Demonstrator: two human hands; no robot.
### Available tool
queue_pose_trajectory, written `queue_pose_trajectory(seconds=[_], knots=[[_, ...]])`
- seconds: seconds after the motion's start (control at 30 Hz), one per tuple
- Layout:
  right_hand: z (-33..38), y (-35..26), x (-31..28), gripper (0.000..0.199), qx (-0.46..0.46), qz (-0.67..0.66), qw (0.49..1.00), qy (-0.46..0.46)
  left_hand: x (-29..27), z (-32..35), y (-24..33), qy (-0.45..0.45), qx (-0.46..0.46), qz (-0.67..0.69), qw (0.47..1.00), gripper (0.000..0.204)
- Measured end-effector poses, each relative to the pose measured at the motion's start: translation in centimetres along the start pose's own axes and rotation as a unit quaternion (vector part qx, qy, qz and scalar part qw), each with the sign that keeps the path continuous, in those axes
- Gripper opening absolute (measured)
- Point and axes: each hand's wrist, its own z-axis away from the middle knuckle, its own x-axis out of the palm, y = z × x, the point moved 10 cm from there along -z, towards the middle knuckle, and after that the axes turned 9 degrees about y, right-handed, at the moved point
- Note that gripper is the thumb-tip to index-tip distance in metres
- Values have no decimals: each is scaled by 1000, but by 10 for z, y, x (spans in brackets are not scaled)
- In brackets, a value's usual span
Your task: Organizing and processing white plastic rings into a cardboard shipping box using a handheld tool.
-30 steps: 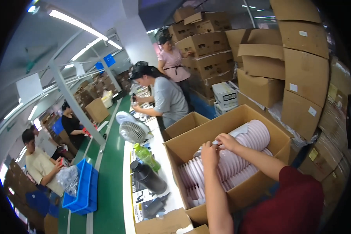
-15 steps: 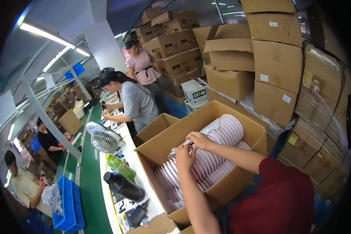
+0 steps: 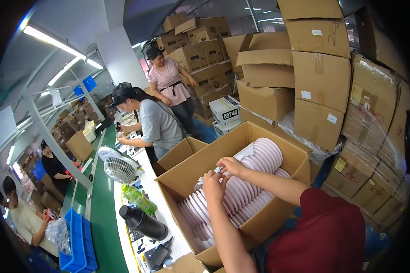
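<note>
Both of my hands are over an open cardboard box [image 3: 173,176] packed with rows of pale pinkish-white round discs [image 3: 265,154] standing on edge. My left hand [image 3: 215,185] has its fingers bent and pinched above the middle of the rows. Just to its right, my right hand [image 3: 232,167] is also closed, fingertips almost meeting the left ones. What lies between the fingertips is too small and covered to name. A whitish sheet [image 3: 246,151] lies beside the discs, behind my right hand.
Left of the box, a white worktable holds a black bottle [image 3: 143,223], a green bottle [image 3: 139,199] and a white fan [image 3: 119,168]. A green conveyor [image 3: 105,218] with a blue crate [image 3: 79,243] runs beyond. Stacked cartons [image 3: 321,77] rise behind; several people stand nearby.
My hands stay over the discs with small finger shifts. The person in pink has turned and moved an arm outward. The view has shifted slightly.
</note>
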Motion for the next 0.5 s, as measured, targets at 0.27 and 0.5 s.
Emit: queue_pose_trajectory(seconds=[0.27, 0.5], knots=[[0, 12, -3, 41, 87, -53, 995, 17, 10, 2, 5, -48, 29, 43, 997, 17], [5, 17, 3, 41, 135, -117, 984, -17, 11, 1, 10, -42, 24, 43, 998, 23]])
